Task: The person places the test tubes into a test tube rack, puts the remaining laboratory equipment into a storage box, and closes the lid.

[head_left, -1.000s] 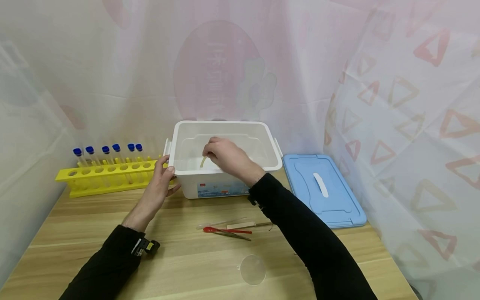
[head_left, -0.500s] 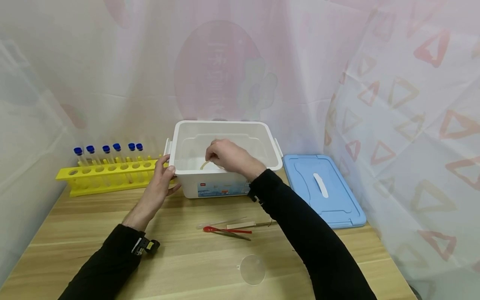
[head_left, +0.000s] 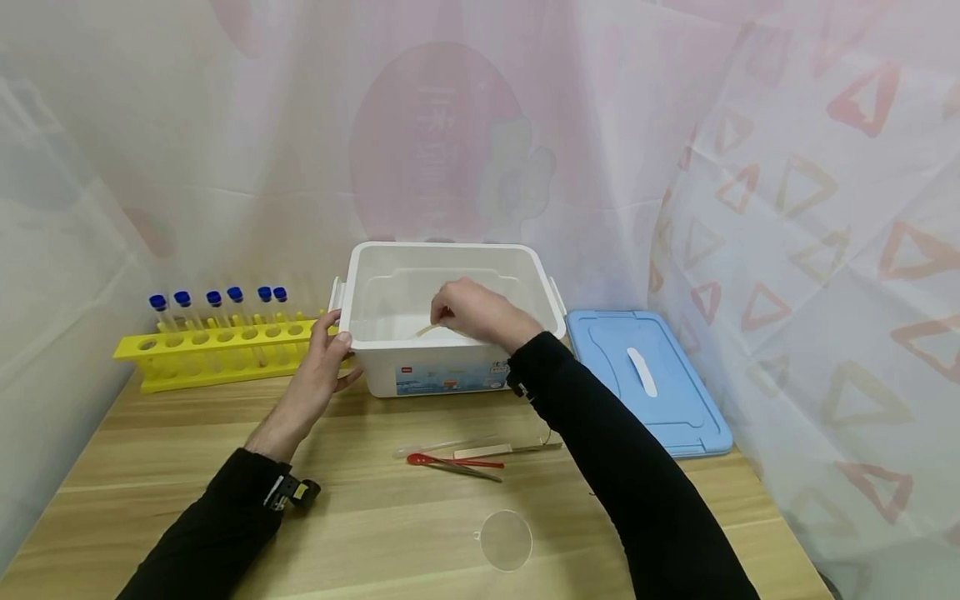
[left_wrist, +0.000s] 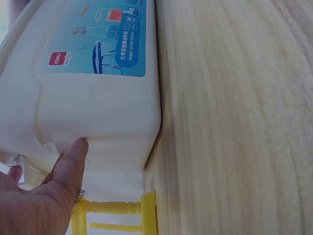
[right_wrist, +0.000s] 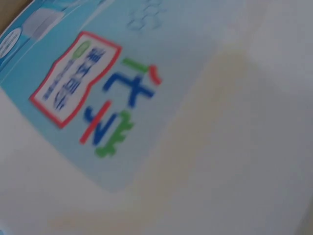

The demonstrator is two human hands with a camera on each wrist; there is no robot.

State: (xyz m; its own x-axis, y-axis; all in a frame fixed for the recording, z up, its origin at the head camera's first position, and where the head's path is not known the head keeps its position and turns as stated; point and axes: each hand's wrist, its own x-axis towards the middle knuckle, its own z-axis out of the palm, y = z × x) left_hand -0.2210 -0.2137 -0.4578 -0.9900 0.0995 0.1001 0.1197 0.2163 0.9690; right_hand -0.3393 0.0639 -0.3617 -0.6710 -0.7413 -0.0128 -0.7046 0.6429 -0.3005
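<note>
A white plastic storage box (head_left: 382,367), lidless, stands at the back of the table with a blue label on its front. My left hand (head_left: 318,367) grips its left front corner, thumb at the rim. In the left wrist view, a fingertip (left_wrist: 80,143) presses against the box's side. My right hand (head_left: 476,310) reaches over the front rim into the box. It pinches a thin, slightly curved pale-yellow strip (head_left: 427,330), whose exact kind I cannot tell. The right wrist view shows only the box's front label (right_wrist: 88,83).
Left of the box stands a yellow test tube rack (head_left: 217,379) with several blue-capped tubes. A blue lid (head_left: 607,371) with a white handle lies to the right. In front lie a red spoon (head_left: 420,459), metal tweezers (head_left: 472,472), a wood-handled tool (head_left: 480,451) and a clear disc (head_left: 506,540).
My right hand has shifted right inside the box, carrying the pale-yellow strip, which now shows lower and more level. My left hand has stayed on the box corner.
</note>
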